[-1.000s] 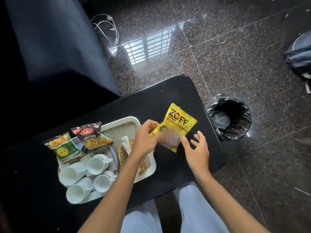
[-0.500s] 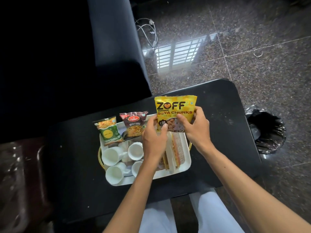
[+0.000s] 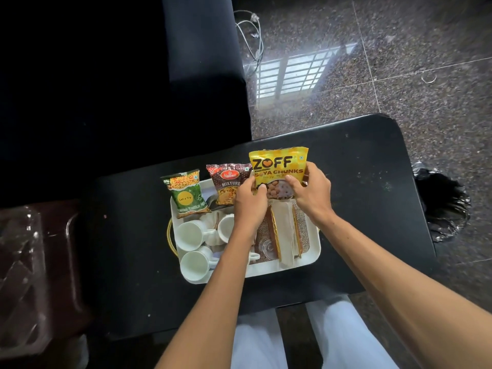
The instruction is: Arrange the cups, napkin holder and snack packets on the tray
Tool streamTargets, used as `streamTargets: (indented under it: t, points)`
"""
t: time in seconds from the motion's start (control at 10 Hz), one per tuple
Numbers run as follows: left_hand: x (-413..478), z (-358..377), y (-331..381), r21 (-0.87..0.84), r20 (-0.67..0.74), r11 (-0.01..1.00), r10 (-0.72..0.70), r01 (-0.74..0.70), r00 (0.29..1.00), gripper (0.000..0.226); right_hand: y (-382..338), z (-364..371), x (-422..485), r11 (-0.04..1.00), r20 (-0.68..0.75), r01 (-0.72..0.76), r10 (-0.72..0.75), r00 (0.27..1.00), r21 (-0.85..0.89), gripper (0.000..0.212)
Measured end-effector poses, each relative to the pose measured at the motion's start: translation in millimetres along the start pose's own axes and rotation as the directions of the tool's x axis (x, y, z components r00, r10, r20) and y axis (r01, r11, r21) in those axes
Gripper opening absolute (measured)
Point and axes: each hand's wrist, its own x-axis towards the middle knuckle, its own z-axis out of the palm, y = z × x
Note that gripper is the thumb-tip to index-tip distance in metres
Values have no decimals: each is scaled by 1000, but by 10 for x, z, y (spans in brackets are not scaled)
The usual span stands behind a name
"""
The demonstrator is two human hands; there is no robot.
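A white tray point(image 3: 314, 255) lies on the black table point(image 3: 359, 209). Both hands grip a yellow soya chunks packet point(image 3: 279, 166) upright at the tray's far right edge: my left hand point(image 3: 250, 201) at its lower left, my right hand point(image 3: 310, 193) at its lower right. A maroon mixture packet point(image 3: 226, 182) and a green packet point(image 3: 186, 193) stand side by side along the far edge to its left. Several white cups point(image 3: 190, 234) lie on their sides in the tray's left half. A gold-edged napkin holder point(image 3: 286, 235) with napkins sits in the right half.
A black bin bag point(image 3: 442, 206) sits on the floor right of the table. A dark sofa point(image 3: 202, 75) stands beyond the table, with a white cable point(image 3: 253, 30) on the speckled floor. A dark stand with clear plastic point(image 3: 24, 275) is at the left.
The yellow packet moved from the table's right side over to the tray's far edge. It turned upright, and my right hand took hold of it too.
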Motion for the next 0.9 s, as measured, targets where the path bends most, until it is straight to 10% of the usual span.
streamTargets:
  t: [0.7, 0.9]
  points:
    - [-220, 64, -47, 3, -21, 1000, -25, 25, 999, 52, -41, -247, 2, 1000, 72, -9, 9, 997, -11, 46]
    - [-615, -12, 33, 59, -126, 994, 102, -95, 987, 48, -249, -538, -359, 948, 144, 294, -276, 950, -119, 33]
